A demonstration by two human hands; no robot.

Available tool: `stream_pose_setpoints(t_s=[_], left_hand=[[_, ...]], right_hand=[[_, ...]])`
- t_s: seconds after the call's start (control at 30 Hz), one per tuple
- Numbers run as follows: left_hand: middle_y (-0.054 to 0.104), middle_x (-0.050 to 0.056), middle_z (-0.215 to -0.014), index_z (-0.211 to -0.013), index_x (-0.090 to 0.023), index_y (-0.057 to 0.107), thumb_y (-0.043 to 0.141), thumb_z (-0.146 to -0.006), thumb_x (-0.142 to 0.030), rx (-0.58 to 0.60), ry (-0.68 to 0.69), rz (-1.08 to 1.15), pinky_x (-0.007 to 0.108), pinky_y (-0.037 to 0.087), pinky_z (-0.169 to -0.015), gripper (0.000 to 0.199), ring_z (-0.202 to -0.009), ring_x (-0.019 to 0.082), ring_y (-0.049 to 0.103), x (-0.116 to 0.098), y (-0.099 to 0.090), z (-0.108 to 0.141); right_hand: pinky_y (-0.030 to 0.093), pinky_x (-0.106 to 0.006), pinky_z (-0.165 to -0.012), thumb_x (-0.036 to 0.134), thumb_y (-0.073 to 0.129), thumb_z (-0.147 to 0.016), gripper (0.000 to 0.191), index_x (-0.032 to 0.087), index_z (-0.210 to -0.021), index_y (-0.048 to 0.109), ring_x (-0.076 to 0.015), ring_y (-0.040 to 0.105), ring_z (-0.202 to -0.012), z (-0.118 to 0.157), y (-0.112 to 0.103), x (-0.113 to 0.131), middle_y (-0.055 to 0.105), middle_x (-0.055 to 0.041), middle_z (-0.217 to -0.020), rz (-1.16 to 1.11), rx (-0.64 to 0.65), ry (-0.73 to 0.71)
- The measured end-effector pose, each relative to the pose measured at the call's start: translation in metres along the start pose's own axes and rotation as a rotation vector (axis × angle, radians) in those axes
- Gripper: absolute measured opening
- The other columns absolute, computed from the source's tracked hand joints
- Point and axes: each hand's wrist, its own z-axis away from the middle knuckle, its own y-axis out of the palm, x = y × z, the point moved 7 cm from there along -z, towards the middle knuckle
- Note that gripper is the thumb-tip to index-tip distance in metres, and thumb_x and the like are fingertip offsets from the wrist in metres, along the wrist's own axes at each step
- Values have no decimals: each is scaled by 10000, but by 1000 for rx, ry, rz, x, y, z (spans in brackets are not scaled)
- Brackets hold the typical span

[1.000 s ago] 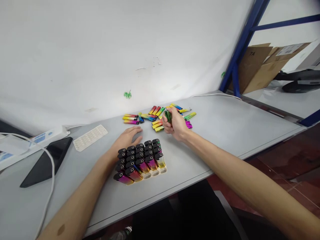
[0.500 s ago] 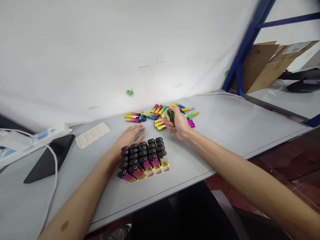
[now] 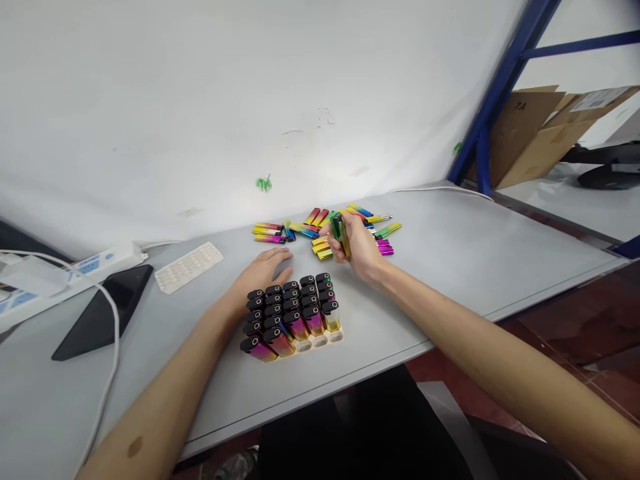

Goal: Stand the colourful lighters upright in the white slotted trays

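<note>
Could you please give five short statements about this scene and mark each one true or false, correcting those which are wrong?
1. The right hand grips at least one partly green lighter. True.
2. The left hand is closed around a lighter. False: the left hand lies on the table with fingers extended, and no lighter shows in it.
3. The lighters in the tray have their black tops facing up. True.
4. All the loose lighters are on the floor. False: loose lighters lie on the table, near the wall.
5. A second pale tray stands on top of the cardboard boxes. False: it lies on the table, left of the left hand.
</note>
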Motion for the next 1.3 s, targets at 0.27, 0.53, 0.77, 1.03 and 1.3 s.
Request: stream_pose_setpoints(t_s=[0.27, 0.53, 0.77, 1.03, 1.3], left_hand=[[564, 135, -1453, -1309, -166, 587, 426, -941, -395, 10, -3, 9, 492, 394, -1162, 462, -1359, 302, 503, -5, -4, 1], [560, 129, -1455, -1325, -160, 579, 416, -953, -401, -5, 15, 15, 497, 376, -1173, 473, -1368, 296, 490, -5, -1, 2], [551, 140, -1458, -1344, -136, 564, 408, -961, -381, 20, 21, 22, 480, 360, -1187, 481, -1374, 291, 479, -10, -3, 4], [538, 179, -1462, -1352, -97, 559, 410, -977, -370, 13, 58, 33, 466, 357, -1189, 488, -1385, 311, 460, -9, 0, 5], [525, 168, -1478, -1335, -113, 558, 413, -983, -339, 19, 46, -2, 465, 355, -1185, 443, -1386, 280, 462, -16, -4, 7]], right_hand=[[435, -288, -662, 427, 671, -851, 224, 216, -871, 599, -128, 536, -703, 6, 8, 5, 600, 1, -787, 298, 85, -164], [422, -313, -669, 358, 686, -844, 179, 216, -938, 631, -126, 520, -707, 14, 10, 23, 592, -6, -831, 632, 17, -300], [458, -286, -645, 344, 688, -851, 159, 247, -956, 620, -144, 574, -782, 67, 23, 78, 545, -1, -811, 544, -82, -430], [570, -354, -671, 344, 710, -881, 170, 312, -1041, 659, -196, 666, -769, 145, 63, 97, 679, -29, -906, 865, 133, -595], [570, -287, -677, 273, 567, -998, 166, 192, -1133, 618, -168, 704, -859, 163, 87, 43, 728, -53, -991, 1222, 343, -785]])
